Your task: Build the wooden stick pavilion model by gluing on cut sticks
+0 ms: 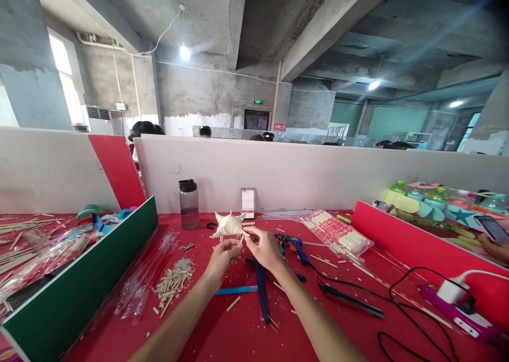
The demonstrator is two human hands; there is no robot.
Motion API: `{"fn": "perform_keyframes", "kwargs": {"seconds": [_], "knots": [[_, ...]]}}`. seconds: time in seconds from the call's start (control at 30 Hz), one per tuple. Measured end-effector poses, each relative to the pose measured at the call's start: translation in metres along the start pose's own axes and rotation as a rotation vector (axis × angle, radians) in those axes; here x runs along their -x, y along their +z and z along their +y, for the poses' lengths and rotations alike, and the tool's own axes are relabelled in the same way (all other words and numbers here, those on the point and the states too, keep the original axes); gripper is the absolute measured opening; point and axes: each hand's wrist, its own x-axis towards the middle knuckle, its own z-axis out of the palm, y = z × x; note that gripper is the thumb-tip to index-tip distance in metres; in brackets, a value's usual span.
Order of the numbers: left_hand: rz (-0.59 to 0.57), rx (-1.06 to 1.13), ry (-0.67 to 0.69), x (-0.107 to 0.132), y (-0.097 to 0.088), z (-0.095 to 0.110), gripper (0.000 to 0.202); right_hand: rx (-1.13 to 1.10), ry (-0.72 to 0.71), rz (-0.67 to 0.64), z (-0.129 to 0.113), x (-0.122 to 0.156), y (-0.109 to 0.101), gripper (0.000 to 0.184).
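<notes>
A small pavilion model built of pale wooden sticks, its roof corners turned up, is held above the red table. My left hand is closed at its lower front, thumb and fingers pinched together. From the right, my right hand pinches the model near a roof corner. A short stick shows between my fingertips; whether it is fixed to the model I cannot tell. Below my hands lies a dark blue cutting tool with long handles, across a light blue strip. A blue hot glue gun lies right of my right hand.
A water bottle and a phone stand by the white partition. Stick offcuts lie left, bundled sticks right. Black cables run to a purple power strip. Green and red dividers flank me; another person's hand holds a phone.
</notes>
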Motion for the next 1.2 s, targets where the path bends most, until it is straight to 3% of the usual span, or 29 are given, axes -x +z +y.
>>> {"fn": "perform_keyframes", "kwargs": {"seconds": [0.43,1.2], "knots": [[-0.016,-0.006,-0.008,0.011,0.004,0.006,0.04,0.072,-0.001,0.037,-0.012,0.018,-0.003,0.028],[-0.005,0.094,-0.029,0.015,0.009,0.001,0.041,0.029,-0.076,0.081,-0.004,0.022,-0.004,0.026]]}}
